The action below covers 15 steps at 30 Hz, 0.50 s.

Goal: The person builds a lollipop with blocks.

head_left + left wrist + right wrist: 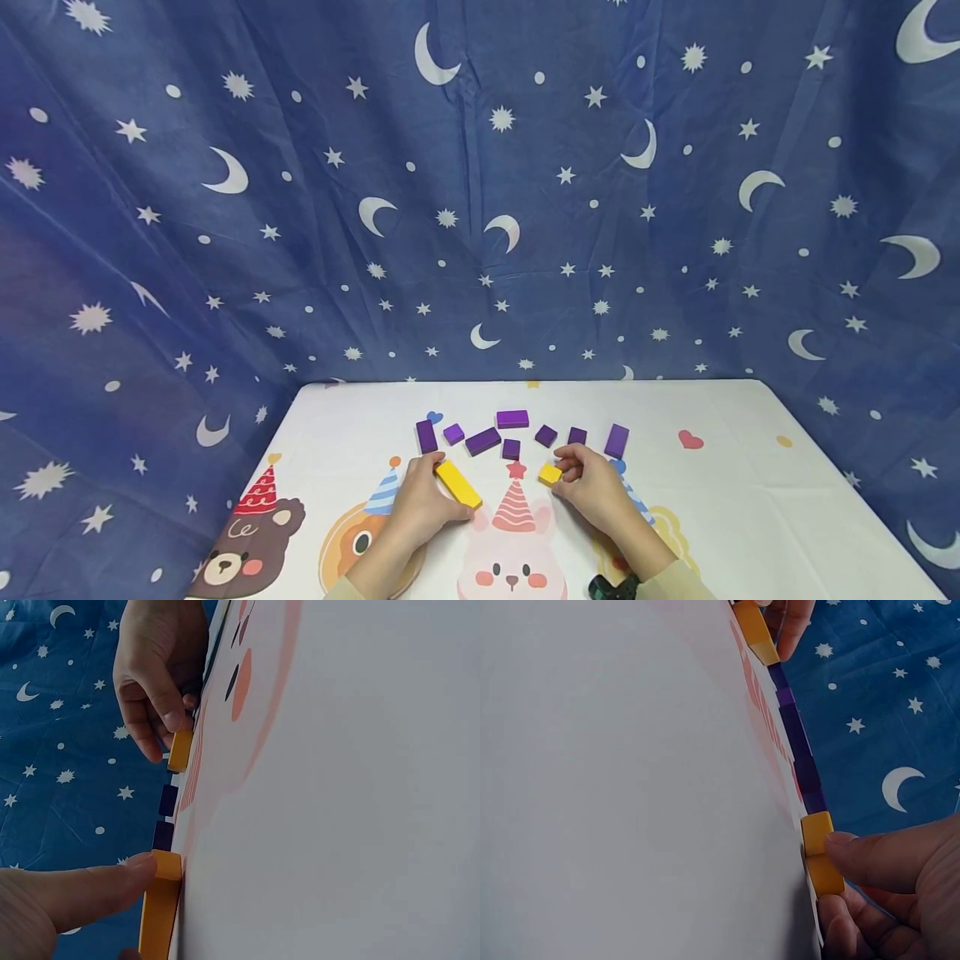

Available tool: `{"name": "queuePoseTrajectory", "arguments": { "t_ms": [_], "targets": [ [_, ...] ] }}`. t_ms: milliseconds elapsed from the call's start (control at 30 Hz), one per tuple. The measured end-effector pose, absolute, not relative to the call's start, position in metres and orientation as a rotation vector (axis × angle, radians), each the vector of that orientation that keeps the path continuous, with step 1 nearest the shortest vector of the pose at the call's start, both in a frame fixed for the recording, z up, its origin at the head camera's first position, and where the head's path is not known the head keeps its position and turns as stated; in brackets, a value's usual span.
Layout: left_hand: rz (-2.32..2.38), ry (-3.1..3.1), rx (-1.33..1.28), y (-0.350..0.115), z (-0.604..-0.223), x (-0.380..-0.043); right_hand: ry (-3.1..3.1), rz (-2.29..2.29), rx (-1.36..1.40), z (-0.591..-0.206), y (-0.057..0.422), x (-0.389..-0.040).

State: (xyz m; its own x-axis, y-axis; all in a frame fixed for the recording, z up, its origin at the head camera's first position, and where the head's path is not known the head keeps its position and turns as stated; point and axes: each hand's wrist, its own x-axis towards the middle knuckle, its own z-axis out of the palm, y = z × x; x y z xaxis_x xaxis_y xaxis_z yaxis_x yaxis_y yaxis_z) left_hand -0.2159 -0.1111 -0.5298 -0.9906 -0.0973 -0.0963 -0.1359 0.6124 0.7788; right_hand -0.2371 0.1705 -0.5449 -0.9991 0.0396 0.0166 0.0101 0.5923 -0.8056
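My left hand (423, 500) grips a long yellow block (458, 485) lengthwise, its thumb at the near end and a fingertip at the far end. In the left wrist view the thumb (97, 892) presses the end of that block (160, 919), which lies at the tabletop. To the right, my right hand (592, 487) holds a small yellow block (550, 474) at its edge. The right wrist view shows the thumb against this small block (823, 855), with curled fingers behind it. Beyond both hands lie several purple blocks, among them a cube (511, 449) and an oblong (483, 441).
More purple blocks stand in the loose row, including one at the back (512, 418), one at the left (426, 436) and one at the right (617, 440). The white tablecloth (720, 500) has printed animals. A blue star-and-moon curtain (480, 183) hangs behind the table.
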Motion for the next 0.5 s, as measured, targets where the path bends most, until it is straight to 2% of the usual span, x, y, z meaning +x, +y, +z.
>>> {"name": "queuePoseTrajectory", "arguments": {
  "t_ms": [500],
  "targets": [
    [1.324,2.76,-0.185,-0.1135,-0.5279,-0.2145,-2.776,1.416,-0.056,-0.5453,0.1698,-0.2378]
  ]
}}
